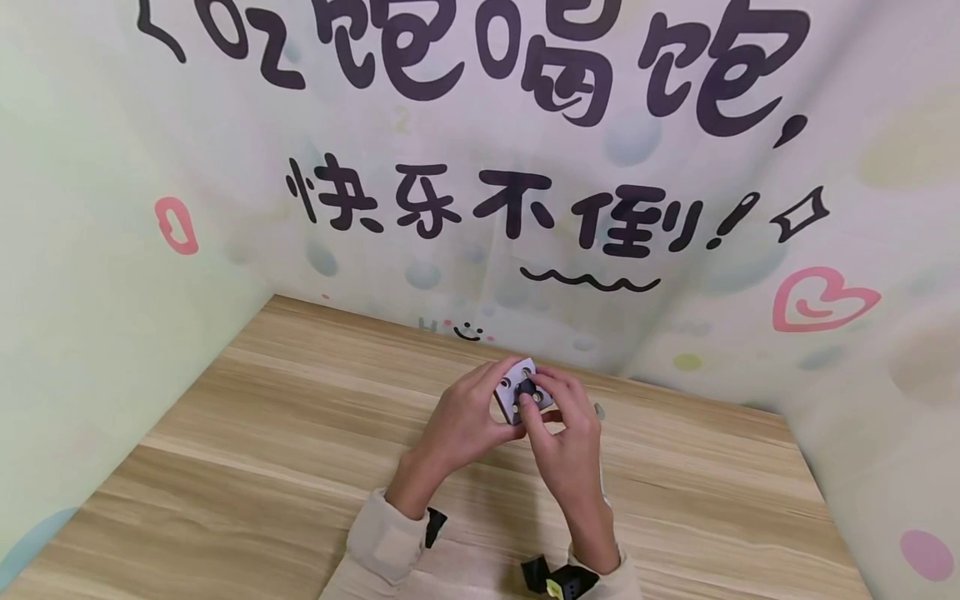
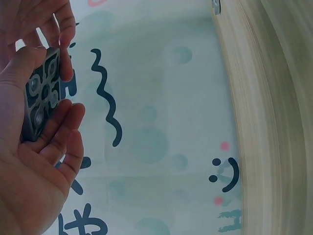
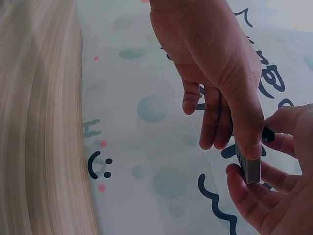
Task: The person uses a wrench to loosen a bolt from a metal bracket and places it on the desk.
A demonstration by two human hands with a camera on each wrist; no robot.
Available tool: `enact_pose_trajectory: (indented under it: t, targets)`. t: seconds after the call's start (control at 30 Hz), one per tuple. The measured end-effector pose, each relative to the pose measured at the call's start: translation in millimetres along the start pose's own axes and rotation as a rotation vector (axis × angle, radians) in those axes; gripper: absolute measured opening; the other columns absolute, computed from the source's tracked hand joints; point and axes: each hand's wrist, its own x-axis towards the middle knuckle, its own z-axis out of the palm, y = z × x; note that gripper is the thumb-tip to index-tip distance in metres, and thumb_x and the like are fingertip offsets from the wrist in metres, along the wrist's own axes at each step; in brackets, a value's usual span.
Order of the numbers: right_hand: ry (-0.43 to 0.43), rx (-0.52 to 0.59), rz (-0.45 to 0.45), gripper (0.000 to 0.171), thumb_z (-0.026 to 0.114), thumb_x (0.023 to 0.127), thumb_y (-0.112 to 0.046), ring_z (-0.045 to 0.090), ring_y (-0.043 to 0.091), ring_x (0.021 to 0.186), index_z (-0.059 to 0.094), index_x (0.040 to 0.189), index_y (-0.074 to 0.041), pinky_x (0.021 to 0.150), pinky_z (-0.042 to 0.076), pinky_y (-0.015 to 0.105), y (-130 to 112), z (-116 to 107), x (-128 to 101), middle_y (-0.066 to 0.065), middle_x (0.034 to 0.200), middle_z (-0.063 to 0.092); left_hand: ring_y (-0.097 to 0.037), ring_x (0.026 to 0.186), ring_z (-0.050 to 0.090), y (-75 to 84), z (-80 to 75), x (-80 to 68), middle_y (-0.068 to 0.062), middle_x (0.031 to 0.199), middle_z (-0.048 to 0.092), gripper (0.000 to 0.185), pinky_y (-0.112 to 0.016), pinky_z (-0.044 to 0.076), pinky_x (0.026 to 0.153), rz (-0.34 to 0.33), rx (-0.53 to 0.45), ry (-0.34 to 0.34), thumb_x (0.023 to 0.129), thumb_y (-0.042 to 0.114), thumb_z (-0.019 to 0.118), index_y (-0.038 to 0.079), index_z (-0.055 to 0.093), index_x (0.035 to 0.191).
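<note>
My left hand (image 1: 467, 417) grips a square light-grey plate (image 1: 507, 398) by its edges, holding it up over the table. Several round holes sit near the plate's corners on the face toward me. The other face of the plate (image 2: 43, 95), seen in the left wrist view, is dark with raised ribs and round sockets. At the plate's middle is a small black knob (image 1: 528, 387), which my right hand (image 1: 566, 429) pinches with its thumb on the near side. Fingers of the right hand cover part of the plate. The right wrist view shows the black knob (image 3: 268, 134) between thumb and finger.
Below the hands spreads a wood-grain table (image 1: 270, 417). A printed cloth wall (image 1: 465, 275) rises along its back edge, with side walls left and right. Behind the right hand lies a small grey object (image 1: 599, 411). Black wrist mounts (image 1: 558, 577) sit at the cuffs.
</note>
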Motion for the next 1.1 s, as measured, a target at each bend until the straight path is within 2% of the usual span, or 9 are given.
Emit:
enact_pose_trajectory:
  t: [0.2, 0.43, 0.9, 1.1]
  targets:
    - [0.001, 0.002, 0.006, 0.031, 0.073, 0.086, -0.002, 0.065, 0.022, 0.096, 0.07, 0.116, -0.005, 0.061, 0.057, 0.029, 0.7, -0.3, 0.3, 0.012, 0.117, 0.066, -0.018, 0.1, 0.065, -0.1, 0.0, 0.1, -0.007, 0.12, 0.067, 0.077, -0.031, 0.056, 0.082, 0.003, 0.0, 0.004, 0.067, 0.018, 0.091, 0.006, 0.056, 0.134]
    - [0.022, 0.004, 0.032, 0.041, 0.077, 0.084, -0.005, 0.07, 0.028, 0.095, 0.064, 0.123, -0.004, 0.06, 0.057, 0.032, 0.5, 0.0, 0.3, 0.013, 0.114, 0.067, -0.016, 0.1, 0.064, 0.7, 1.6, 0.4, -0.005, 0.119, 0.067, 0.078, -0.03, 0.055, 0.084, 0.002, -0.007, -0.006, 0.066, 0.018, 0.091, 0.008, 0.055, 0.135]
    - [0.06, 0.005, 0.044, 0.028, 0.079, 0.081, -0.005, 0.067, 0.023, 0.091, 0.067, 0.106, -0.001, 0.06, 0.054, 0.023, 1.6, 2.0, -0.1, 0.013, 0.113, 0.068, -0.018, 0.1, 0.065, 3.1, 2.0, 0.0, -0.006, 0.119, 0.067, 0.077, -0.032, 0.055, 0.084, -0.01, 0.006, -0.013, 0.066, 0.019, 0.091, 0.005, 0.056, 0.134]
    - [0.074, 0.0, 0.03, 0.023, 0.079, 0.081, -0.003, 0.068, 0.024, 0.089, 0.066, 0.099, 0.0, 0.058, 0.056, 0.029, 0.2, 2.1, -0.6, 0.015, 0.112, 0.069, -0.017, 0.101, 0.064, 3.1, 1.6, 0.3, -0.005, 0.12, 0.067, 0.077, -0.031, 0.055, 0.084, -0.018, 0.001, -0.026, 0.068, 0.019, 0.09, 0.009, 0.054, 0.136]
